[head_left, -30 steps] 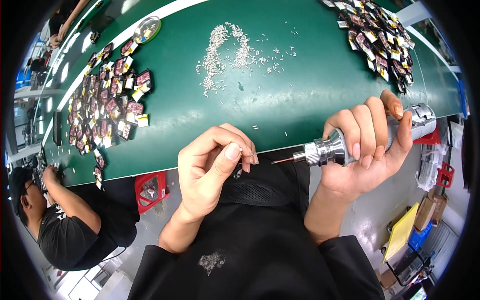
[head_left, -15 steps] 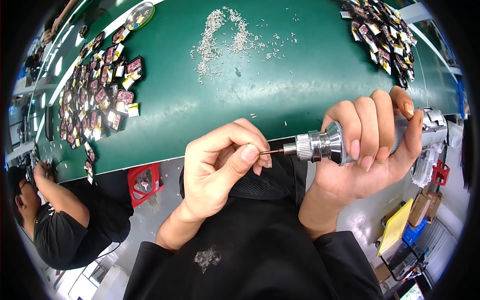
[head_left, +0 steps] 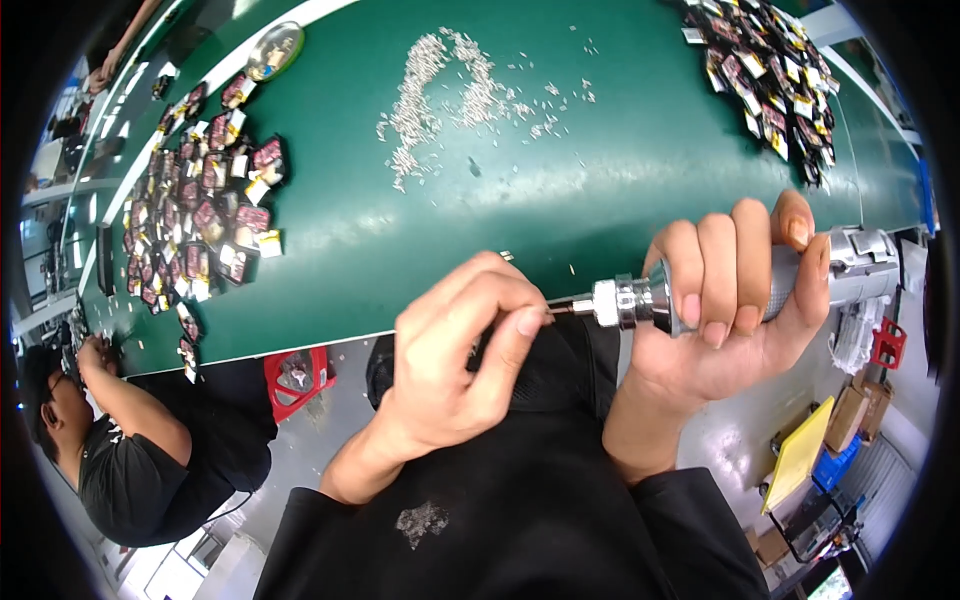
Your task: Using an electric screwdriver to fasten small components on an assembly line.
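My right hand is wrapped around a silver-grey electric screwdriver, which lies level and points left. From its ribbed metal nose sticks a thin coppery bit. Thumb and forefinger of my left hand are pinched together at the bit's tip. Whether a small part sits between those fingertips is hidden. Both hands are in front of the green table's near edge, above my dark clothing. Beyond them on the table, small whitish rod-like pieces lie heaped and scattered.
Many black devices with attached yellow-and-white pieces spread over the table's left; a similar pile lies far right. A round dish stands far left. A co-worker sits at left near a red stool. A yellow panel stands at right.
My left hand has turned and moved slightly right and down, its fingers closer to the screwdriver's nose, covering more of the bit. The view has shifted a little.
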### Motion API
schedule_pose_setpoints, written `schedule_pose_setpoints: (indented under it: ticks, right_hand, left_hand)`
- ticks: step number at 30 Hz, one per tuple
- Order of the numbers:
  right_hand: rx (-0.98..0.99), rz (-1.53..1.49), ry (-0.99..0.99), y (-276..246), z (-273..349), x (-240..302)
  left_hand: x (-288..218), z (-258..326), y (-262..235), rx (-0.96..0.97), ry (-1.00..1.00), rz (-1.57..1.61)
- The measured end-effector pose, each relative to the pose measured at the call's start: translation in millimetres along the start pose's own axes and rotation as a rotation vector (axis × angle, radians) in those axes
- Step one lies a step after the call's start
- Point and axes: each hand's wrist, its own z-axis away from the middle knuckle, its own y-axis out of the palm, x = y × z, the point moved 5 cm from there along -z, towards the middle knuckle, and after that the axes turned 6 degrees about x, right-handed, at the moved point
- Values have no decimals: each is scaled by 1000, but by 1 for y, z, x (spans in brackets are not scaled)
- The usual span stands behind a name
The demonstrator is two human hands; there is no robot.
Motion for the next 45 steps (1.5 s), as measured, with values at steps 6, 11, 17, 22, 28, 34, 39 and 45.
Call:
schedule_pose_setpoints:
  ticks: [6,11,17,22,28,34,39,45]
  right_hand:
    - [-231,-37,-93,-20,-2,14]
    - [-342,25,-153,-58,1,32]
    - [-395,-7,-126,-80,4,20]
    - [-422,39,-133,-80,1,20]
    - [-371,69,-145,-82,-2,23]
    - [-448,-30,-107,-74,0,21]
    - [-383,-12,-43,-74,1,16]
    - [-360,16,-43,-74,3,23]
  left_hand:
    - [-15,-24,-25,3,60,-245]
    - [5,-39,-187,-480,-143,-681]
    - [111,-72,-442,-544,-435,-649]
    - [161,-103,-469,-503,-492,-894]
    - [173,-129,-492,-488,-673,-1195]
    - [172,-141,-503,-236,-450,-1362]
    - [128,-149,-414,-172,-211,-1257]
    - [16,-160,-135,282,323,-937]
